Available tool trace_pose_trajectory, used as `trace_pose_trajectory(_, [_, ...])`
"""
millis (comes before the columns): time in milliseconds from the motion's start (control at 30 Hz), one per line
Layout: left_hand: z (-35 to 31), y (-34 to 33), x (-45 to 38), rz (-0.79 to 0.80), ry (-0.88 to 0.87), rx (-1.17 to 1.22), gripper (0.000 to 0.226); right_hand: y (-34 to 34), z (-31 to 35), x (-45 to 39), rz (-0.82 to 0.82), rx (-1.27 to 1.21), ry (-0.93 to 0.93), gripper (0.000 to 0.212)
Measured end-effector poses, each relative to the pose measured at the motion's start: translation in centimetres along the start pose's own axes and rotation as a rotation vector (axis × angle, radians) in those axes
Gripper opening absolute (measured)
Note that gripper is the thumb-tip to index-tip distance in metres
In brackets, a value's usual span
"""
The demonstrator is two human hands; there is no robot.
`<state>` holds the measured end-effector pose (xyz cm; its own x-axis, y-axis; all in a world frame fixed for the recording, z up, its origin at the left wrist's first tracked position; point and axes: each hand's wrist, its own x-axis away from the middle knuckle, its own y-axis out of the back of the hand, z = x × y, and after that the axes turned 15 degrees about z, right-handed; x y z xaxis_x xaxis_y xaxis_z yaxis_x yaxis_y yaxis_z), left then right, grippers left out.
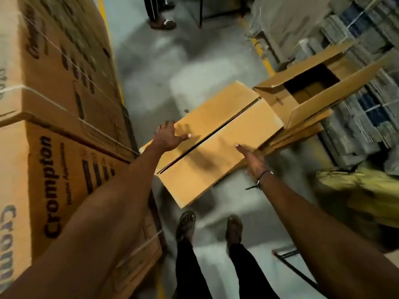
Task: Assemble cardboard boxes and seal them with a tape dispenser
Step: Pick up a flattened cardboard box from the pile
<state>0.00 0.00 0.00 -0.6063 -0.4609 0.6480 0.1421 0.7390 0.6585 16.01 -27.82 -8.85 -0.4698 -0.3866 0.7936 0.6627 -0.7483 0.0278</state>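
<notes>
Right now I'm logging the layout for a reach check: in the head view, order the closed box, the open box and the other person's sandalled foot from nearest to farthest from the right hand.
From the right hand:
1. Closed box, under the fingers.
2. Open box, beyond, to the right.
3. Sandalled foot, far up the aisle, to the left.

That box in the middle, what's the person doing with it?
The person is holding a cardboard box out in front, left hand flat on top and right hand at its side edge. Its two top flaps are folded shut but no tape shows on the seam. Another box behind it stands open.
</notes>
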Motion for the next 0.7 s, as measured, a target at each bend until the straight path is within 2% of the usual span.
trace_pose_trajectory(100, [1.0, 0.5, -4.3, 0.084, 0.020, -0.035, 0.118, -2.7, -0.6, -1.3, 0.016, -0.129, -0.023, 0.142])
trace_pose_trajectory(200, [2.6, -0.1, -8.3, 0.214, 0.032, 0.017, 0.149, -5.9, -0.6, -0.9, 0.004, -0.256, -0.044, 0.100])
trace_pose_trajectory(233, [3.5, -0.5, -9.7, 0.234, 0.026, 0.045, 0.155, -6.3, -1.4, -1.8, -0.023, -0.310, -0.025, 0.097])
trace_pose_trajectory(300, [4.5, -0.9, -11.3, 0.244, 0.005, 0.101, 0.155, -7.3, -2.5, -2.7, 0.014, -0.381, -0.050, 0.111])
trace_pose_trajectory(367, [4.8, -0.8, -11.8, 0.231, -0.022, 0.132, 0.149, -7.7, -4.2, -4.5, 0.036, -0.351, -0.032, 0.121])
trace_pose_trajectory(433, [4.9, -0.6, -12.0, 0.224, -0.040, 0.144, 0.141, -7.9, -4.6, -5.3, 0.042, -0.365, -0.011, 0.118])
trace_pose_trajectory(533, [4.7, 0.1, -12.0, 0.220, -0.075, 0.173, 0.127, -8.8, -2.3, -2.6, 0.000, -0.391, 0.043, 0.091])
trace_pose_trajectory(567, [4.5, 0.5, -11.7, 0.218, -0.087, 0.181, 0.125, -8.9, -1.8, -1.8, -0.007, -0.408, 0.058, 0.088])
trace_pose_trajectory(633, [4.1, 1.3, -10.8, 0.205, -0.104, 0.182, 0.126, -9.0, -1.0, -0.4, 0.007, -0.430, 0.068, 0.098])
trace_pose_trajectory(700, [3.4, 2.5, -9.4, 0.179, -0.114, 0.155, 0.129, -9.0, 0.0, 1.7, -0.009, -0.441, 0.077, 0.097])
